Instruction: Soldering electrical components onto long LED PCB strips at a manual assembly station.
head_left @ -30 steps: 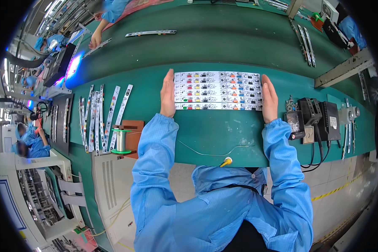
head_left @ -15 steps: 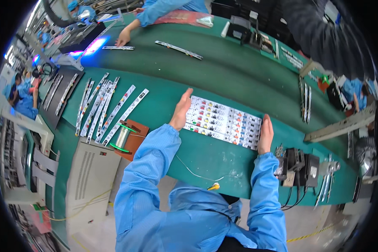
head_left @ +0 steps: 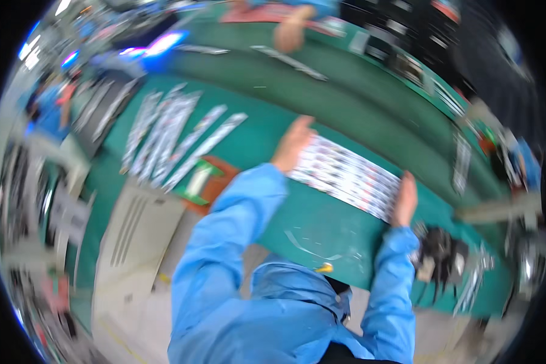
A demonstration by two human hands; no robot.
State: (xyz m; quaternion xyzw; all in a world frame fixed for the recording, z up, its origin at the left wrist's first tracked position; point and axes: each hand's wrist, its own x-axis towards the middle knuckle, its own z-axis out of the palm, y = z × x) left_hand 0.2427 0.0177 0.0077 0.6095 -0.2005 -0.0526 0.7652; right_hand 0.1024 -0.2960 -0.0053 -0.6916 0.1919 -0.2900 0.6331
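A flat block of white circuit board strips (head_left: 346, 176), laid side by side and dotted with small coloured parts, lies at the green bench's far edge. My left hand (head_left: 293, 145) presses against its left end with the fingers stretched along it. At the opposite end my right hand (head_left: 405, 200) does the same, so the strips are held between both hands. Motion blur hides the single parts. Several more circuit board strips (head_left: 203, 148) lie fanned out on the bench to my left. A spool with green flanges (head_left: 197, 183) sits on a brown block (head_left: 223, 177) beside my left sleeve.
Beyond the bench runs a long green surface (head_left: 370, 112) bearing scattered strips. Across it a co-worker's hand (head_left: 289, 36) reaches in. Dark boxy devices with cables (head_left: 443, 252) stand right of my right forearm. A yellow-tipped item (head_left: 325, 267) lies at the near edge.
The whole view has shifted and blurred. Both my hands remain at the ends of the strips. The co-worker's hand has left the far-left strip and now appears farther right.
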